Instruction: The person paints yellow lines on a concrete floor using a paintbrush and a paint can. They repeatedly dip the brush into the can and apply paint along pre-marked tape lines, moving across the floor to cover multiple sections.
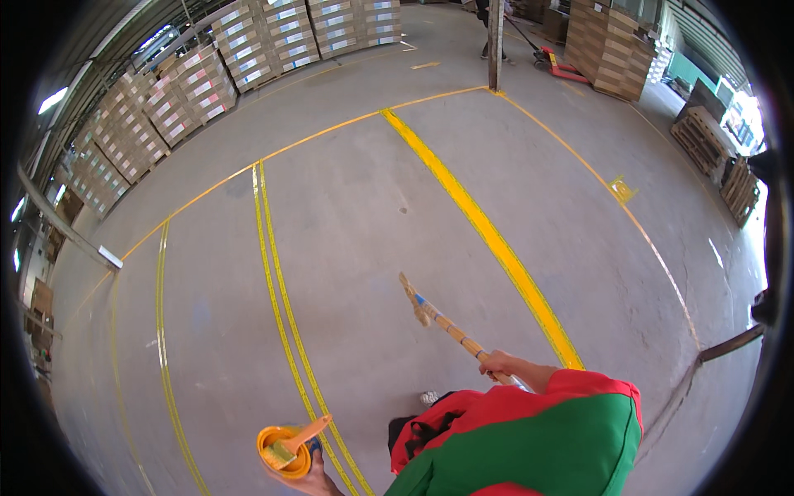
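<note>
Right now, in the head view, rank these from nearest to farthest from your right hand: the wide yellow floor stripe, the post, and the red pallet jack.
From the right hand:
1. Wide yellow floor stripe, just right of it.
2. Post, far ahead at the stripe's end.
3. Red pallet jack, beyond the post, to its right.

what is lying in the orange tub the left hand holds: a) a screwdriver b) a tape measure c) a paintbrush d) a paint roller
c: the left hand holds a small orange tub from below, and a paintbrush with an orange handle lies across it, bristles down in the tub. The right hand grips a separate long stick with a brush head, pointed out over the concrete floor.
</note>
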Action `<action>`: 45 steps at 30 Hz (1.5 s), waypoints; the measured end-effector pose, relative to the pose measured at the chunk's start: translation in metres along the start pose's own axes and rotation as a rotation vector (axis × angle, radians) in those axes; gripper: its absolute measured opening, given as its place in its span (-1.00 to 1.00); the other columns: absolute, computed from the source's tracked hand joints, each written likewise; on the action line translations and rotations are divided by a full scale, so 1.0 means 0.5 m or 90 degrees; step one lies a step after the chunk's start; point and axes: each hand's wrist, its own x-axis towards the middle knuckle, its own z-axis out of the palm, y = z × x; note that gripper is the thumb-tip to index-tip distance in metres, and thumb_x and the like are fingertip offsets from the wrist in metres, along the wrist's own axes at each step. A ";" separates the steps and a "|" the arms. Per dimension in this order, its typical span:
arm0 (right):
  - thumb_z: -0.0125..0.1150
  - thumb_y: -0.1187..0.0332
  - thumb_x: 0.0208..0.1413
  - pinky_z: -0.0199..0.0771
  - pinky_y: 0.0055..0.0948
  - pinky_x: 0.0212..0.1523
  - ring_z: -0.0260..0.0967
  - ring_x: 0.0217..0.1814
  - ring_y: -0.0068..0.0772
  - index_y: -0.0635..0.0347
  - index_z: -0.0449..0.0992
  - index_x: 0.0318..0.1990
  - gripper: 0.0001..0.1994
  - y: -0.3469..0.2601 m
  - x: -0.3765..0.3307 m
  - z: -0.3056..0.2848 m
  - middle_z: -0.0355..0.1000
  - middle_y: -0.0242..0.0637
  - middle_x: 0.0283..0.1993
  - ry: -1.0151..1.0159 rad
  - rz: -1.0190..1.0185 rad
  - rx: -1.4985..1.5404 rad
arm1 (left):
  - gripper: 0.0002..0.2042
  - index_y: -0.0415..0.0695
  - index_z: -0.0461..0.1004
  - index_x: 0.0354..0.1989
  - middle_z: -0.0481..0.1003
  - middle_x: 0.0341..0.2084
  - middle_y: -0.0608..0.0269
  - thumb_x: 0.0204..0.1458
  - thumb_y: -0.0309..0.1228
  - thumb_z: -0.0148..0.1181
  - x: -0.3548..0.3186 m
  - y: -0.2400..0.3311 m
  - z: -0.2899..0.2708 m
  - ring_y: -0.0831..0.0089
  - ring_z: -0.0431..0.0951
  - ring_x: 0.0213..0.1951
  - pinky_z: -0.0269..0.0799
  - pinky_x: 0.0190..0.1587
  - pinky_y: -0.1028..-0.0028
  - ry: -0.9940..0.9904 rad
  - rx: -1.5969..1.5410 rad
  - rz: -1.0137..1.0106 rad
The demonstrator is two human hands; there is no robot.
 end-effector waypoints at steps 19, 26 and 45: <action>0.43 0.49 -0.09 0.55 -0.27 -0.60 0.45 -0.62 -0.34 0.32 0.52 -0.50 -0.84 -0.786 0.287 0.076 0.45 -0.21 -0.57 0.117 -0.001 0.105 | 0.09 -0.20 0.09 0.36 0.29 0.17 0.10 -0.47 -0.41 0.64 0.756 -0.166 0.795 0.22 0.38 0.21 0.28 0.31 0.20 -0.252 -0.090 -0.028; 0.44 0.47 -0.10 0.56 -0.25 -0.57 0.52 -0.55 -0.34 0.37 0.54 -0.50 -0.82 -1.135 0.511 0.067 0.50 -0.19 -0.56 0.167 -0.011 -0.063 | 0.12 -0.22 0.03 0.39 0.27 0.19 0.11 -0.42 -0.37 0.66 1.041 -0.254 1.098 0.25 0.37 0.22 0.30 0.31 0.23 -0.239 -0.278 -0.063; 0.31 0.47 0.08 0.54 -0.25 -0.56 0.44 -0.62 -0.28 0.35 0.44 -0.31 -0.84 -2.585 0.883 0.325 0.42 -0.17 -0.56 -0.073 -0.169 -0.077 | 0.22 -0.25 0.01 0.39 0.34 0.16 0.04 -0.49 -0.23 0.73 1.753 -0.523 1.642 0.20 0.44 0.18 0.39 0.27 0.18 0.013 -0.191 -0.112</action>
